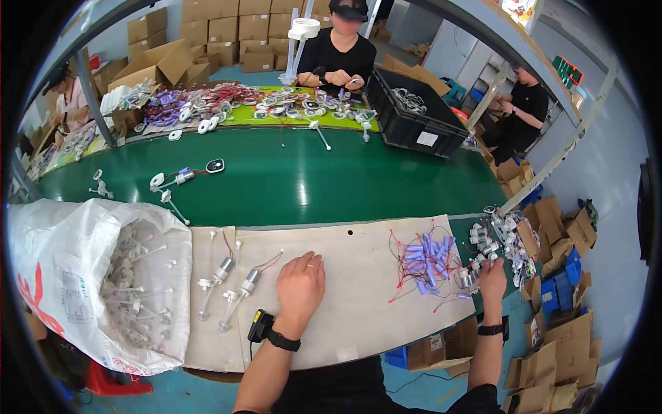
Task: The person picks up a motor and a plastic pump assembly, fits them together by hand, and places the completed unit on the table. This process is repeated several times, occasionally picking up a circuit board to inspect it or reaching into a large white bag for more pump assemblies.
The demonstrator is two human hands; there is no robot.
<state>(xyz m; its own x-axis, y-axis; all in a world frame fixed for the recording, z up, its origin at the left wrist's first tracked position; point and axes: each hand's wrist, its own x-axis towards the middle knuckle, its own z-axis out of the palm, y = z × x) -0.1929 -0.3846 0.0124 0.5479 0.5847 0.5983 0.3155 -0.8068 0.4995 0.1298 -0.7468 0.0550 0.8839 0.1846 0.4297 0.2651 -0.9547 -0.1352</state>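
You sit at a workshop line: a glossy green conveyor belt (289,183) runs across in front of you, stacked cardboard boxes (234,27) stand at the far wall, and another person works opposite beside a black crate (414,121). Your own bench (358,303) is a pale board.

Your left hand (301,286) lies flat on that board, palm down, its grip slack and holding nothing. Just to its left lie two small motor assemblies (238,286), each a metal cylinder with thin red leads and a white plastic stem.

Your right hand (492,276) reaches to the bench's right end, its fingers curled among a heap of small metal and white parts (493,241); you cannot tell from here whether that grip has closed on one. Beside it, near your wrist, sits a tangle of purple cells with red wires (424,262).

These pieces look light and rigid, yet the leads are probably fragile. Take a motor by its metal body, not by the wire or the slender stem, which may well bend.

At your left gapes a white sack of white plastic stems (138,283).
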